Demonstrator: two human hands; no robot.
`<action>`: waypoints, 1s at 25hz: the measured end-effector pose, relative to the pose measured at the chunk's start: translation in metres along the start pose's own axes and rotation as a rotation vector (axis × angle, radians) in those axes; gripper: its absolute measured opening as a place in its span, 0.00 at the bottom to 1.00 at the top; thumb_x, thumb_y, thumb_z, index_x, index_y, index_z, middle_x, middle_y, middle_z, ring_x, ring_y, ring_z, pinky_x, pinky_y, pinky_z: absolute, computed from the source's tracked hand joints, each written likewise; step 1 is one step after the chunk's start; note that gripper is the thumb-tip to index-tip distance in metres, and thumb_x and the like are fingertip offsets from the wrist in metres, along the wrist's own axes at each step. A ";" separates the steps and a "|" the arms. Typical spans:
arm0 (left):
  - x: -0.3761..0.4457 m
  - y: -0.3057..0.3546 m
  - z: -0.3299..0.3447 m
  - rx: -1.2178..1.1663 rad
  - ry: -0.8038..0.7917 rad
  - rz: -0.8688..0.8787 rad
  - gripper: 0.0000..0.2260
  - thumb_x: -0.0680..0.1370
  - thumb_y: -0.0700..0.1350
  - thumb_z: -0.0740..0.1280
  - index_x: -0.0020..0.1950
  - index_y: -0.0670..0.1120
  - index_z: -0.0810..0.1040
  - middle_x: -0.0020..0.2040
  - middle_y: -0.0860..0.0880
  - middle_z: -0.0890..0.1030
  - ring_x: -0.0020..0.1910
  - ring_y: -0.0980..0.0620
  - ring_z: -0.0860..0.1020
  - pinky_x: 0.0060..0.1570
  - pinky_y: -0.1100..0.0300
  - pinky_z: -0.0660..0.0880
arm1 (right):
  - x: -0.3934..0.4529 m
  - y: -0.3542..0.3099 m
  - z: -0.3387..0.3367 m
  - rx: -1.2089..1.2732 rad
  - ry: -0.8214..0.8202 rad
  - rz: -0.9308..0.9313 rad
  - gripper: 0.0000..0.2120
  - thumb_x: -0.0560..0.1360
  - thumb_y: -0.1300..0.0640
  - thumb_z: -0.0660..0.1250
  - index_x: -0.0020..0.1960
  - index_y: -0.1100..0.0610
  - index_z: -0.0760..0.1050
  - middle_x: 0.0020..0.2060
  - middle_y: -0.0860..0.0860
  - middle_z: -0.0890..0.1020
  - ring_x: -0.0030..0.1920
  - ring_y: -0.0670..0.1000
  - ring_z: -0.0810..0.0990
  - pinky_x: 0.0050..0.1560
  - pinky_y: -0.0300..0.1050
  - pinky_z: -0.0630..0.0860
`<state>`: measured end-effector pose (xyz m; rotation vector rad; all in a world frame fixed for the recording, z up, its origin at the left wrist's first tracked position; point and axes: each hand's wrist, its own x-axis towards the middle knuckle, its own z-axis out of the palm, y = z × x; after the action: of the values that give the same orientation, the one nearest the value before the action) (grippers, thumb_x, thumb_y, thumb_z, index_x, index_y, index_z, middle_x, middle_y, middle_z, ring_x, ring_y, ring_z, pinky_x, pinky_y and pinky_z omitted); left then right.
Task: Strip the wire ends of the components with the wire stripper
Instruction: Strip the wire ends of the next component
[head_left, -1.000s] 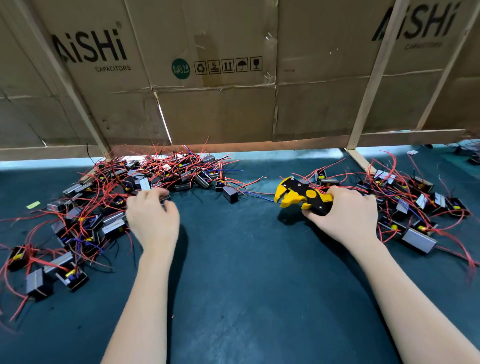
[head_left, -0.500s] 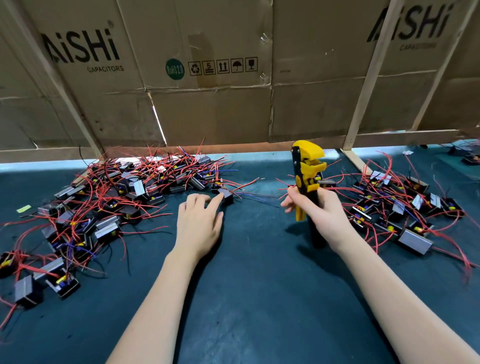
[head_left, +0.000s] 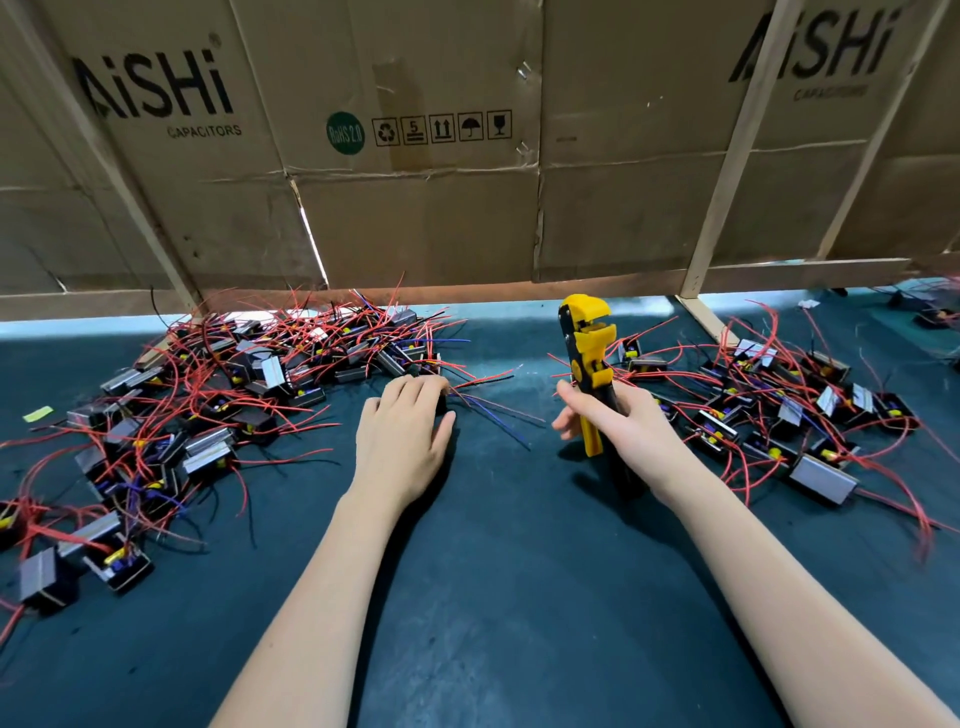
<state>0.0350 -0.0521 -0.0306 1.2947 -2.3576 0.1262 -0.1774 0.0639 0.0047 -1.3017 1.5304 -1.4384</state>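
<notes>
Upright in the right hand (head_left: 621, 423), the yellow-and-black wire stripper (head_left: 589, 358) is standing with its head pointing up and away toward the far cardboard wall (head_left: 415, 208). The fingers are curling round its handles, the thumb lying across the near side, and the yellow handle end is sticking out below the palm. The right forearm is reaching in from the near right corner.

Meanwhile the left hand (head_left: 410, 431) is lying palm down on the dark green mat (head_left: 493, 597), fingers fairly straight and close together, their tips covering a small black component (head_left: 443, 402) at the near right edge of the left pile (head_left: 218, 395). Whether the fingers are actually pinching that component cannot be told. Thin red, blue and black leads (head_left: 493, 410) are fanning out to the right from under the fingertips, toward the stripper but not touching it.

A second heap of components (head_left: 779, 415) with red wires is lying to the right of the tool, just behind the right hand. The stripper is hanging between the two heaps, well clear of the left hand.
</notes>
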 end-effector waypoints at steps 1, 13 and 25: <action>0.000 0.000 -0.001 0.004 0.015 -0.008 0.13 0.82 0.52 0.60 0.65 0.51 0.71 0.65 0.54 0.74 0.67 0.49 0.68 0.57 0.53 0.65 | 0.000 0.000 0.000 -0.001 -0.007 0.007 0.28 0.66 0.37 0.69 0.45 0.64 0.79 0.40 0.56 0.85 0.39 0.52 0.83 0.52 0.49 0.78; -0.005 -0.016 -0.008 -0.512 0.047 -0.176 0.05 0.74 0.41 0.70 0.40 0.45 0.84 0.41 0.52 0.83 0.51 0.47 0.76 0.51 0.54 0.74 | 0.001 -0.001 -0.008 0.087 -0.007 0.111 0.25 0.67 0.39 0.70 0.46 0.62 0.78 0.39 0.58 0.84 0.46 0.61 0.84 0.59 0.59 0.78; -0.018 0.014 -0.019 -0.814 -0.088 0.004 0.34 0.70 0.36 0.74 0.72 0.55 0.69 0.48 0.53 0.81 0.47 0.56 0.77 0.52 0.69 0.70 | 0.001 0.003 -0.012 -0.009 -0.151 0.090 0.20 0.65 0.40 0.76 0.48 0.54 0.80 0.44 0.53 0.86 0.49 0.55 0.84 0.60 0.54 0.78</action>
<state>0.0382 -0.0248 -0.0190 0.8846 -2.0992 -0.8165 -0.1895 0.0666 0.0036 -1.2992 1.4778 -1.2498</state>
